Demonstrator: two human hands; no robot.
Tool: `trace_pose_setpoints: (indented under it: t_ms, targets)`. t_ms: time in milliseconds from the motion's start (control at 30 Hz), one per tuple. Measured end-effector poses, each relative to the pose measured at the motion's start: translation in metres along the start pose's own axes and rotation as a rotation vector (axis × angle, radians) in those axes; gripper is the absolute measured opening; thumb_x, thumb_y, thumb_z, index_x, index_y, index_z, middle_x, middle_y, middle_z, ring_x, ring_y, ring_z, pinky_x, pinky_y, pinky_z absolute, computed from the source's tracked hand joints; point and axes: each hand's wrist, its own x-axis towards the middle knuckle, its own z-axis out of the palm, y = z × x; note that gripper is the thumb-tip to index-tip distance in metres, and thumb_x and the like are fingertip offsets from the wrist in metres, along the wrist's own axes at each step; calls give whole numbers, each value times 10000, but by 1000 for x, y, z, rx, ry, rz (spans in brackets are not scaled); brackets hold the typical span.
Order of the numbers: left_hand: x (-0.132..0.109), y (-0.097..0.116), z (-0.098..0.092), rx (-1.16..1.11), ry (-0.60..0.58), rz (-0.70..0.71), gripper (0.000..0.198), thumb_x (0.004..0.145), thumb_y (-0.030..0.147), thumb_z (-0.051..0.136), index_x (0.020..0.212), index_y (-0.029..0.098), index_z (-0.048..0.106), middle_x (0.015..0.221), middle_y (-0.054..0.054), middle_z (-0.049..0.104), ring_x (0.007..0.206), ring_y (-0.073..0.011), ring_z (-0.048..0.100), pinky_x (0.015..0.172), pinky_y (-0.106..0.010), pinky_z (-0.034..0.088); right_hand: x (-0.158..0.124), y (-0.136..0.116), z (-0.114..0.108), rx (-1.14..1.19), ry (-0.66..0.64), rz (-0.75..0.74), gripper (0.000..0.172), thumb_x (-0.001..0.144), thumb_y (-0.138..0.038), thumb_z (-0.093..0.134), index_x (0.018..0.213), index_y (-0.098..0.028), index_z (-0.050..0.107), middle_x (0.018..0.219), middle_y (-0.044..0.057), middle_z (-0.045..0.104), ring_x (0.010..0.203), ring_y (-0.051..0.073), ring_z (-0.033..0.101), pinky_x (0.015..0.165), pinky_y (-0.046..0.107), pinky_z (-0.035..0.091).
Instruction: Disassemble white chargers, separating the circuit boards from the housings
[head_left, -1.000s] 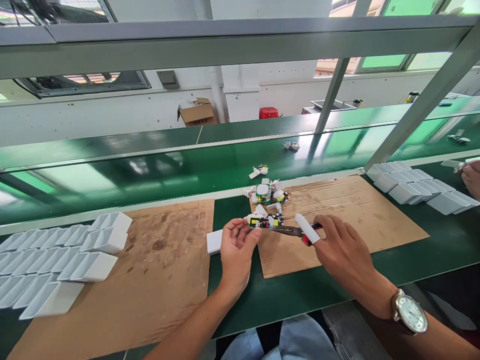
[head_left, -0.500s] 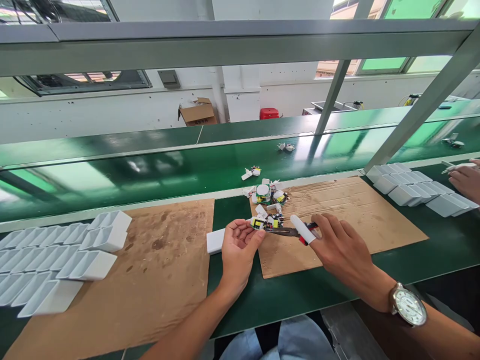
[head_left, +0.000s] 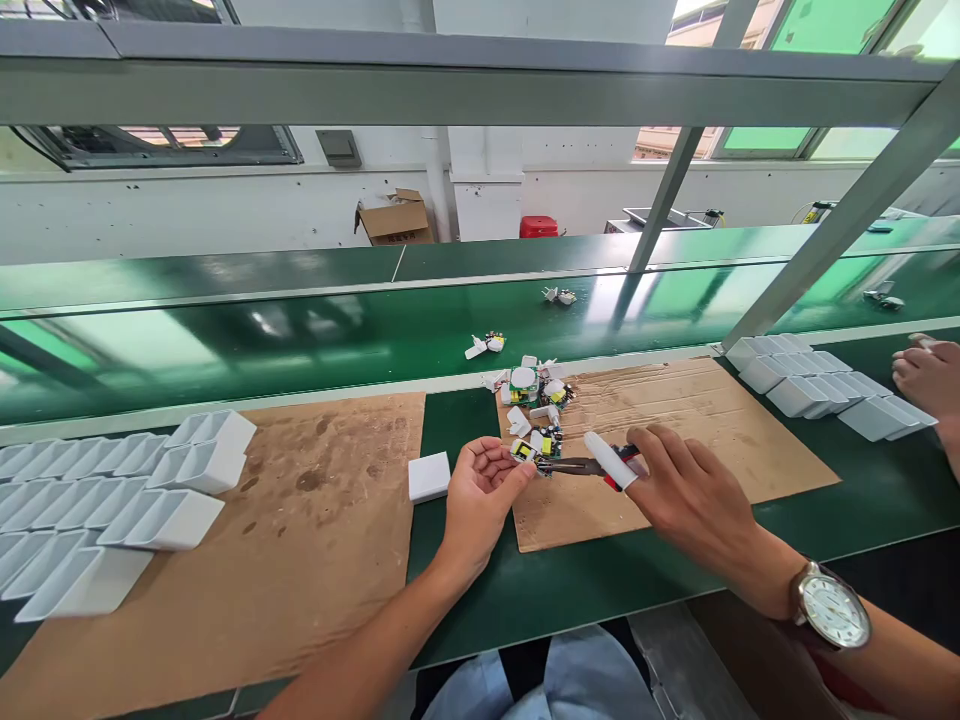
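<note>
Two hands meet above the worktop: the left hand pinches a small circuit board at its fingertips, the right hand is closed around pliers whose tip reaches the board. Light, stiff, probably fragile, it is best held by its edges; no writing is legible.

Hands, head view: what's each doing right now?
Left hand: closed on a small circuit board.
Right hand: closed on red-handled pliers, tips at the board.

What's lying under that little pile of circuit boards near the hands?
A brown cardboard sheet, lying on the green bench. Whatever sits directly beneath the pile is covered.
</note>
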Motion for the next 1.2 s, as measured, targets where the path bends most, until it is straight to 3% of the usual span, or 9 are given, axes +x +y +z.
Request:
trace_pose_setpoints:
  t_ms: [367,567,900,1033,1133,1200]
  targets:
    - [-1,-2,-1,79,-69,-77,549,626,347,953,1035,184,625,901,-17,677,823,-142,651,805,-286,545,-3,14,-6,-64,-30,-127,232,920,-105,637,709,-190,594,1046,170,739,980,275,617,743,365,355]
    - [-4,3,2,98,-97,-145,581,614,368,951,1039,170,608,858,8,663,765,-127,642,760,-272,551,-2,21,-9,-105,-16,-206,73,929,-104,622,938,-169,655,1067,154,750,985,277,645,731,363,352]
    - [-6,4,4,66,-153,-211,583,644,349,935,1057,163,568,795,29,662,716,-141,676,722,-295,571,6,31,-19,-107,-35,-330,208,957,-166,604,1153,-137,667,1052,164,752,940,283,651,679,367,346]
    - [-7,7,4,45,-175,-235,592,645,346,938,1064,156,565,781,25,678,700,-149,695,702,-292,567,8,34,-20,-106,-54,-380,168,957,-173,586,1094,-146,681,1050,172,745,927,288,641,682,371,351]
    - [-7,9,5,32,-197,-253,601,629,335,949,1051,155,561,769,30,682,678,-139,689,687,-281,562,9,37,-22,-78,-38,-412,99,956,-172,584,940,-175,682,1062,166,740,942,287,632,683,367,349]
    - [-7,10,5,29,-223,-258,600,633,341,947,1051,155,558,759,33,680,665,-138,686,687,-285,563,11,39,-24,-49,-19,-408,148,964,-165,564,862,-192,668,1058,155,736,967,284,621,688,366,348]
